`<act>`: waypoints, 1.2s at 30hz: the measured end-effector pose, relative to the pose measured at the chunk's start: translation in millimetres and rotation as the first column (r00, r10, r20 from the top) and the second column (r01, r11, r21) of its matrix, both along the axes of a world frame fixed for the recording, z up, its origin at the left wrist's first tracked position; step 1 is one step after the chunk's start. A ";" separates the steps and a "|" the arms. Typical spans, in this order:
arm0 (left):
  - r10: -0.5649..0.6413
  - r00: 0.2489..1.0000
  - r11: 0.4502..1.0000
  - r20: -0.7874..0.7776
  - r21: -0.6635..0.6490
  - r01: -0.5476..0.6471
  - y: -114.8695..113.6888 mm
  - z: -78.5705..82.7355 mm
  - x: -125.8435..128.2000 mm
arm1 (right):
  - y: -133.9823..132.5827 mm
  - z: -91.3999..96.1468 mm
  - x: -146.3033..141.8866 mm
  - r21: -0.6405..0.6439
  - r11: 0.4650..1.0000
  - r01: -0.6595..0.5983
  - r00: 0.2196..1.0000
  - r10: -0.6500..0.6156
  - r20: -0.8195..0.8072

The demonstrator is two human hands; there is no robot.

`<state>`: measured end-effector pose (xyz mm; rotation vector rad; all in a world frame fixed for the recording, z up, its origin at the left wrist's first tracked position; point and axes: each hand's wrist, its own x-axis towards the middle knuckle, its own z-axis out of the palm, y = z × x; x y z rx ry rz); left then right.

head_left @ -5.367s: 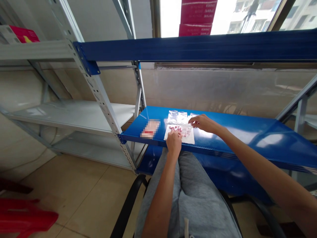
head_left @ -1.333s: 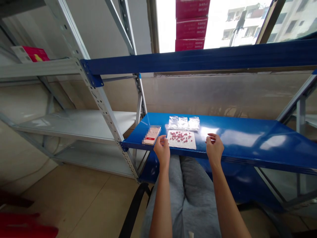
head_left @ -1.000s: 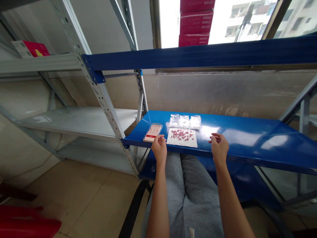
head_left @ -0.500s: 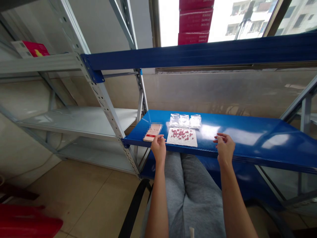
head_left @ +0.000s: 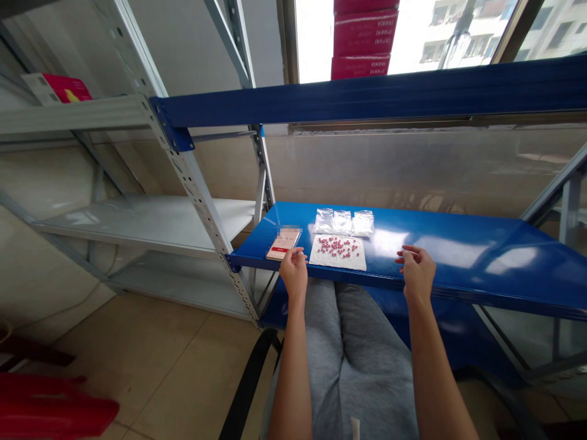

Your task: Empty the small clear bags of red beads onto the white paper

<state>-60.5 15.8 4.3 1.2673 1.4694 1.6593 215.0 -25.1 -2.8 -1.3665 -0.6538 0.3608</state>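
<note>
My left hand [head_left: 294, 270] is at the front edge of the blue shelf [head_left: 463, 244], beside a phone-like flat device [head_left: 280, 245] with a lit, partly blurred face. Its fingers curl loosely with gaps between them, and I see nothing in them. Over the shelf to the right, my right hand [head_left: 416, 272] points its slightly bent fingers leftward; they are apart and hold nothing visible. Between the hands lies a white cloth or sheet [head_left: 337, 263] with many small red beads or beans [head_left: 337, 247] scattered on it. Behind it, three clear plastic bags [head_left: 342, 223] lie in a row.
A blue crossbeam [head_left: 358, 101] spans above the shelf, with red boxes [head_left: 364, 36] behind it by the window. At left stand a grey rack upright [head_left: 197, 189] and white shelves [head_left: 137, 217]. A red object [head_left: 50, 406] is at lower left.
The view has shifted very slightly. Both hands and the things on the shelf keep their places.
</note>
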 end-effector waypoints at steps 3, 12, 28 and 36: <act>-0.005 1.000 1.000 0.012 0.004 0.005 0.8 -2.0 0.0 | -2.2 3.4 -1.2 0.026 1.000 -0.003 0.998 0.005 -0.066; -0.066 0.998 0.997 0.024 0.047 0.065 4.2 -12.7 2.3 | -15.1 23.7 3.1 -0.001 0.997 -0.082 0.959 0.079 -0.272; 0.029 0.997 0.997 -0.076 0.074 -0.024 -1.5 7.0 4.7 | 2.9 15.0 1.1 -0.130 0.914 -0.384 0.923 0.377 -0.080; -0.326 0.846 0.929 -0.422 0.021 0.369 49.1 55.1 81.4 | 99.1 22.6 12.2 -0.415 0.905 -0.096 0.939 0.220 0.263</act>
